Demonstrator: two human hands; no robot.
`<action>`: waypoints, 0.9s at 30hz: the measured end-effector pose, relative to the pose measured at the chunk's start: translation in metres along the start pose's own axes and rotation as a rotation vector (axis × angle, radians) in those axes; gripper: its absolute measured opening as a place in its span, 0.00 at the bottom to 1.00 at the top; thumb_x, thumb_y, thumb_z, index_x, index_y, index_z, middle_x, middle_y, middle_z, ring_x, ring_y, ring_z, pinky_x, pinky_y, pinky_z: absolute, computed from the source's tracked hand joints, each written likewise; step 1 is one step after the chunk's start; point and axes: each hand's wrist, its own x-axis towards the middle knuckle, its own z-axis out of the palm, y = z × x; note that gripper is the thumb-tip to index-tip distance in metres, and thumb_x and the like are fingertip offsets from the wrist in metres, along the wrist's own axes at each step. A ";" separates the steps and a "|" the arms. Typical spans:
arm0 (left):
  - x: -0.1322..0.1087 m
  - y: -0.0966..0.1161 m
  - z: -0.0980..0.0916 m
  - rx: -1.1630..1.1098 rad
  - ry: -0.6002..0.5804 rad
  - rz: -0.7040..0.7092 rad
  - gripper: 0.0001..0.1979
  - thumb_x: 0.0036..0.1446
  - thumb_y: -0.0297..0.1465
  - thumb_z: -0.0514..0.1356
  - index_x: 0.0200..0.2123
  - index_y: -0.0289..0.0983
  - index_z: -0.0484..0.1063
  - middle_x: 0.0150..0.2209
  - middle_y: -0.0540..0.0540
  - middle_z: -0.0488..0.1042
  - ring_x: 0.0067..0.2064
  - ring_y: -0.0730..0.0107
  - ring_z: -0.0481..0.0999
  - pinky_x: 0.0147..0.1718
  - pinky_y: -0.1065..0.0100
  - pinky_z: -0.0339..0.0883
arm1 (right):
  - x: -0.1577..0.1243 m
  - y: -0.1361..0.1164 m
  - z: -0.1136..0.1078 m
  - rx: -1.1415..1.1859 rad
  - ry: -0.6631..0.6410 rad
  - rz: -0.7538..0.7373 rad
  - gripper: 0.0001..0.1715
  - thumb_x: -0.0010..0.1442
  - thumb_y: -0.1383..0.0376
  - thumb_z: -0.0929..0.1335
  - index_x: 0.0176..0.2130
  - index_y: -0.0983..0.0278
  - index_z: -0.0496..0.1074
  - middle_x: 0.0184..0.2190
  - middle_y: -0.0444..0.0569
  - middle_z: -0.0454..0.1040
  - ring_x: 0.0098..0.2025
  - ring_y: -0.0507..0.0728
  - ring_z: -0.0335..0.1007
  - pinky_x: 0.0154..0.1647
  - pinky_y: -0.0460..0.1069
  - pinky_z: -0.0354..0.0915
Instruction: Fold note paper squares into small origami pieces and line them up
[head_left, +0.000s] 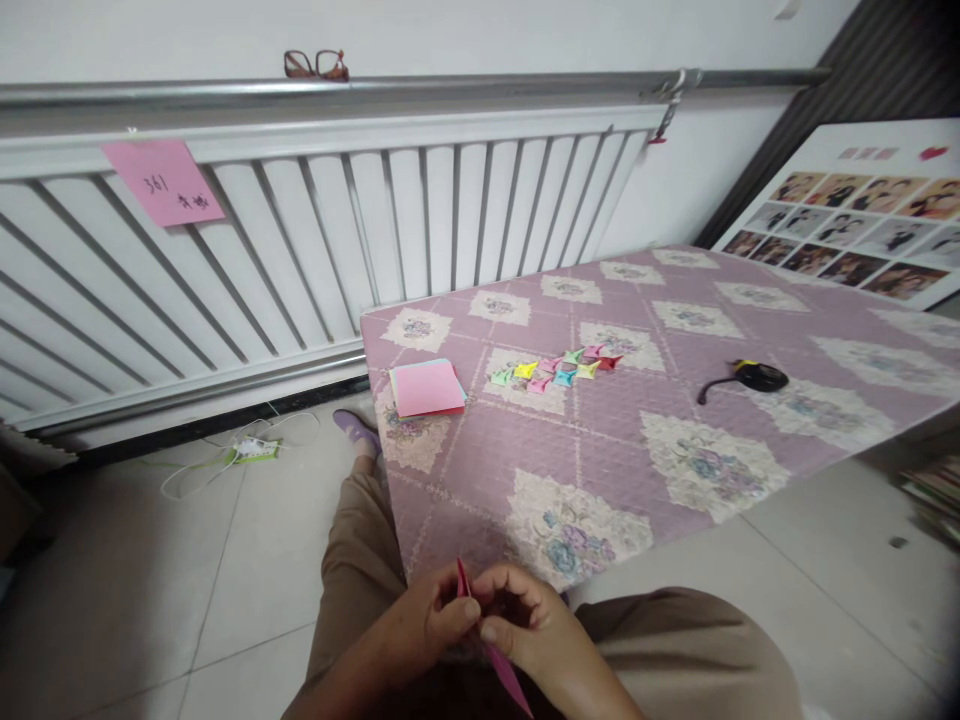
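A folded piece of deep pink paper [504, 672] is pinched between my two hands, close to my lap at the table's near edge. My left hand [431, 615] grips it with the thumb on top, and a pointed pink tip sticks up past the fingers. My right hand [529, 625] has its thumb and curled fingers on the paper from the other side. The paper's middle is hidden by my fingers. Farther off on the table lie a stack of square coloured paper sheets [429, 388], pink on top, and several small folded paper pieces [564, 377] in two rows.
The table [480, 480] has a purple flowered cloth. A black object with a curved stem [759, 377] lies on its right part. A photo board [847, 225] leans at the back right. Behind are a white radiator [420, 215] and glasses [316, 66]. A power strip [253, 450] lies on the floor.
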 end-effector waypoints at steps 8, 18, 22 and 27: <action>0.000 -0.001 -0.001 0.010 0.006 -0.020 0.27 0.50 0.57 0.57 0.30 0.36 0.60 0.26 0.53 0.59 0.28 0.75 0.57 0.27 0.72 0.52 | -0.001 -0.002 0.000 -0.045 0.023 0.012 0.11 0.51 0.60 0.72 0.34 0.62 0.70 0.29 0.42 0.70 0.32 0.51 0.65 0.35 0.46 0.60; 0.001 0.000 -0.004 0.039 0.010 0.022 0.27 0.51 0.56 0.56 0.29 0.35 0.61 0.27 0.52 0.59 0.29 0.75 0.57 0.29 0.72 0.54 | 0.000 0.001 -0.002 -0.090 -0.006 -0.011 0.09 0.52 0.63 0.71 0.34 0.62 0.69 0.28 0.41 0.67 0.31 0.50 0.62 0.33 0.46 0.58; 0.002 -0.004 -0.004 -0.005 -0.010 0.005 0.28 0.47 0.56 0.60 0.30 0.35 0.62 0.27 0.52 0.60 0.29 0.75 0.57 0.29 0.73 0.54 | 0.000 0.002 -0.002 -0.137 0.013 -0.023 0.10 0.51 0.63 0.71 0.34 0.62 0.69 0.29 0.42 0.67 0.31 0.51 0.62 0.34 0.46 0.58; 0.003 -0.009 -0.004 0.041 0.027 -0.013 0.28 0.47 0.56 0.60 0.30 0.35 0.63 0.27 0.52 0.60 0.30 0.74 0.58 0.30 0.72 0.54 | 0.000 0.007 -0.003 -0.170 0.011 -0.047 0.10 0.51 0.61 0.71 0.34 0.62 0.69 0.30 0.43 0.68 0.32 0.51 0.63 0.34 0.47 0.60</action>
